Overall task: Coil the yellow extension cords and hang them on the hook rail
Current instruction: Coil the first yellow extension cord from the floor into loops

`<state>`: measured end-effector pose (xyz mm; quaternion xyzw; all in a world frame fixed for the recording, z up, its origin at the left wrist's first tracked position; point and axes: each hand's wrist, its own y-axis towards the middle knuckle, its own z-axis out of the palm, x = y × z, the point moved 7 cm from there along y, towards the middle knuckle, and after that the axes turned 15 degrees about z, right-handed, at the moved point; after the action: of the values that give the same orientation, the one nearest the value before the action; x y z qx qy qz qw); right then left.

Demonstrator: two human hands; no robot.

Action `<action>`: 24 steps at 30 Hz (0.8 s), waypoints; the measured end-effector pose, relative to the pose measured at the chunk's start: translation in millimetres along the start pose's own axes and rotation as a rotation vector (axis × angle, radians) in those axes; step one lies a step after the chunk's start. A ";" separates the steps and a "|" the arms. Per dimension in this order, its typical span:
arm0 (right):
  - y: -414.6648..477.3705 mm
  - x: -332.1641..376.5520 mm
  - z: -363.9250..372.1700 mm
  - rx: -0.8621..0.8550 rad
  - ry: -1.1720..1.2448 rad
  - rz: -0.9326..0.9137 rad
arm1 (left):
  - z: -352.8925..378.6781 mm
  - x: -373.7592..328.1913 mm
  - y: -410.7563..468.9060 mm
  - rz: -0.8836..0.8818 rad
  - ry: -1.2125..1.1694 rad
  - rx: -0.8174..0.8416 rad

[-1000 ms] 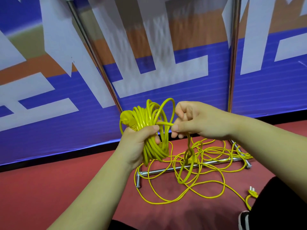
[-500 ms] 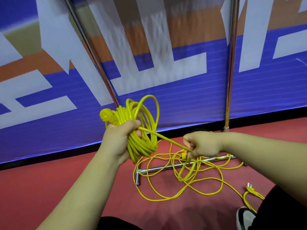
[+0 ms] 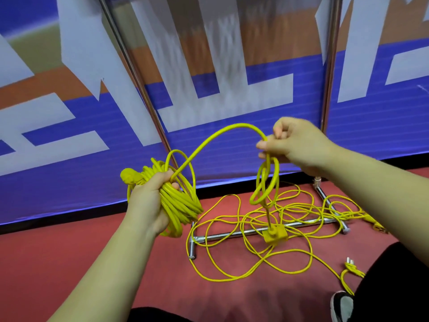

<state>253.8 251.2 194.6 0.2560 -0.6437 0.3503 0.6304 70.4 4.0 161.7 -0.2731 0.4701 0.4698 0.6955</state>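
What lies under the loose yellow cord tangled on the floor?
A chrome base bar of the stand and the red floor show beneath the loose cord. The yellow socket block hides a stretch of the bar, so what lies under it cannot be seen.

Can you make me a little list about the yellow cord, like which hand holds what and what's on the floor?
left hand: grips the coil of yellow cord
right hand: pinches a strand leading from the coil, with a small loop dangling below
socket block: at that strand's lower end, by the metal bar
floor: red, with loose cord tangled on it
plug: near a shoe
hung up: not yet
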 end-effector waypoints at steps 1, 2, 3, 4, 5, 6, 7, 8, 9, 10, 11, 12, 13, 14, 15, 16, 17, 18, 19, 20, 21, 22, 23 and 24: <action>-3.4 8.1 0.1 -0.003 0.081 -0.010 | 1.9 0.5 -0.3 -0.006 -0.015 0.004; -6.3 13.8 0.5 -0.004 0.138 -0.013 | 4.4 1.5 -0.7 -0.019 -0.034 0.012; -9.1 17.3 1.9 -0.005 0.170 -0.007 | 6.8 3.0 -1.4 -0.038 -0.050 0.023; -11.3 18.1 4.2 -0.007 0.182 0.003 | 9.2 4.5 -2.6 -0.060 -0.063 0.035; -12.3 16.5 6.3 -0.008 0.178 0.014 | 11.3 5.9 -3.9 -0.079 -0.071 0.049; -12.5 13.3 8.4 -0.009 0.164 0.026 | 13.5 7.0 -5.9 -0.095 -0.076 0.064; -12.5 9.6 10.4 -0.008 0.143 0.039 | 15.1 7.6 -7.5 -0.104 -0.077 0.081; -12.4 5.8 12.6 -0.001 0.121 0.054 | 17.1 7.1 -9.7 -0.107 -0.077 0.100; -12.3 2.0 14.8 0.010 0.100 0.069 | 18.3 6.3 -11.5 -0.103 -0.077 0.119; -11.7 -1.7 17.0 0.021 0.082 0.084 | 19.1 5.7 -12.8 -0.095 -0.073 0.133; -10.9 -5.1 18.9 0.031 0.064 0.101 | 19.0 5.3 -13.4 -0.080 -0.063 0.140; -10.0 -8.6 20.7 0.041 0.041 0.118 | 18.3 5.0 -13.4 -0.061 -0.050 0.139; -8.9 -12.7 22.2 0.049 0.013 0.135 | 17.1 5.5 -13.2 -0.042 -0.037 0.130; -7.6 -17.5 23.1 0.054 -0.025 0.152 | 16.3 6.3 -13.5 -0.029 -0.026 0.118; -6.2 -23.5 23.3 0.056 -0.072 0.168 | 15.1 7.6 -13.8 -0.023 -0.014 0.104; -5.0 -30.7 23.3 0.060 -0.125 0.183 | 13.8 8.4 -14.6 -0.022 -0.003 0.090; -4.2 -38.6 23.1 0.063 -0.174 0.196 | 12.4 9.3 -14.8 -0.024 0.006 0.078; -4.3 -46.5 23.4 0.067 -0.208 0.210 | 10.8 9.9 -14.5 -0.030 0.016 0.068; -4.3 -54.2 24.4 0.075 -0.222 0.220 | 8.6 11.2 -13.5 -0.040 0.026 0.063; -3.5 -61.2 25.9 0.082 -0.230 0.226 | 7.2 12.4 -13.0 -0.055 0.036 0.062; -1.8 -67.0 27.1 0.083 -0.238 0.226 | 5.8 13.6 -12.7 -0.070 0.043 0.064; 1.0 -71.4 27.5 0.074 -0.246 0.225 | 5.2 14.5 -13.0 -0.082 0.048 0.068; 4.3 -74.6 26.7 0.060 -0.252 0.218 | 4.7 15.7 -13.1 -0.087 0.056 0.073; 7.1 -76.3 25.6 0.045 -0.261 0.208 | 5.5 16.0 -14.7 -0.090 0.069 0.078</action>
<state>237.8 227.2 119.2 0.2452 -0.7351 0.3918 0.4960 87.8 8.9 148.4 -0.2827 0.4987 0.4097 0.7096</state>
